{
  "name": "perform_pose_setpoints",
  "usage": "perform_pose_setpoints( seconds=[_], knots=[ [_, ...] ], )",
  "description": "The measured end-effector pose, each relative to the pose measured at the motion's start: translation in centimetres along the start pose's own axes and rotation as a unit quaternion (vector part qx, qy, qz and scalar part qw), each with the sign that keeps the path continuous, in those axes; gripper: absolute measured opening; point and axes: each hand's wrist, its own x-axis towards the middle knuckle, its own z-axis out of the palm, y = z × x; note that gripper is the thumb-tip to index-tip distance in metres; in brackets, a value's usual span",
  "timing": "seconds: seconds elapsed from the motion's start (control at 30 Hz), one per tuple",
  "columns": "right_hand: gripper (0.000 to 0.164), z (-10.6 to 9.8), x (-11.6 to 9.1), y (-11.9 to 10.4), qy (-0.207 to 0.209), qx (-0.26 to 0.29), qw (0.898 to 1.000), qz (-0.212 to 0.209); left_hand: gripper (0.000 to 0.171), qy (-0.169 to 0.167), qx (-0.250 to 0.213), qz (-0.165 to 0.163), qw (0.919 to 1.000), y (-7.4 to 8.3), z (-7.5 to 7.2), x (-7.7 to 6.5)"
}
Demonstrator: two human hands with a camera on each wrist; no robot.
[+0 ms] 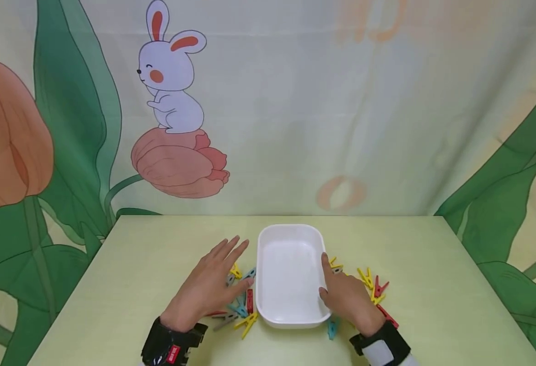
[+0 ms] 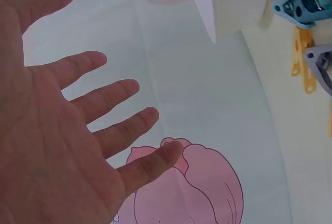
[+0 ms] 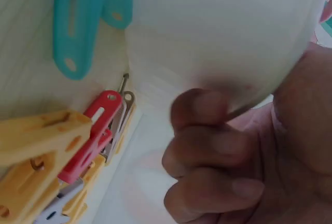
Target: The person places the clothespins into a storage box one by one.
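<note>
A white rectangular plastic tray point(image 1: 290, 277) stands on the table with nothing in it. My right hand point(image 1: 349, 299) grips its right rim, thumb and forefinger at the edge and the other fingers curled against the outer wall in the right wrist view. My left hand point(image 1: 206, 287) hovers left of the tray with its fingers spread, holding nothing; its palm point(image 2: 52, 136) shows in the left wrist view. Clothespins lie on both sides: a yellow one point(image 1: 247, 323) and a red one point(image 1: 249, 301) on the left, a blue one point(image 1: 332, 328) at the tray's lower right.
More clothespins, among them a red one point(image 1: 380, 287) and a yellow one point(image 1: 365, 277), are scattered to the right of my right hand. The pale table point(image 1: 437, 284) ends at the back against a printed curtain point(image 1: 272, 117) with a rabbit and tulips.
</note>
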Motion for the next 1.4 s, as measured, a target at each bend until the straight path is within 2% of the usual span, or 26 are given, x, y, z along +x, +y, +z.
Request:
perform_pose_setpoints(
  seconds=[0.27, 0.47, 0.73, 1.03, 1.13, 1.4],
  knots=[
    [0.076, 0.2, 0.1, -0.3, 0.036, -0.037, 0.998, -0.025, 0.081, -0.014, 0.026, -0.029, 0.9991, -1.5, -0.3, -1.1],
    [0.078, 0.1, 0.3, -0.3, 0.031, -0.037, 0.999, -0.02, 0.08, -0.037, 0.04, -0.061, 0.9966, -2.9, 0.1, -1.7],
    [0.078, -0.1, 0.5, -0.2, 0.029, -0.032, 0.999, -0.021, 0.073, -0.063, 0.053, -0.088, 0.9927, -4.4, 1.6, -2.7],
    [0.078, 0.0, 0.5, -0.2, 0.015, -0.021, 1.0, -0.005, 0.052, -0.134, 0.056, -0.121, 0.9819, -4.9, 3.9, -3.3],
    [0.078, 0.0, 0.6, -0.3, 0.014, -0.02, 1.0, -0.002, 0.044, -0.135, 0.053, -0.12, 0.9821, -5.0, 4.4, -3.6],
    [0.078, 0.3, 0.6, -0.4, 0.01, -0.014, 1.0, -0.001, 0.037, -0.123, 0.042, -0.113, 0.9851, -4.9, 5.3, -3.9]
  ],
)
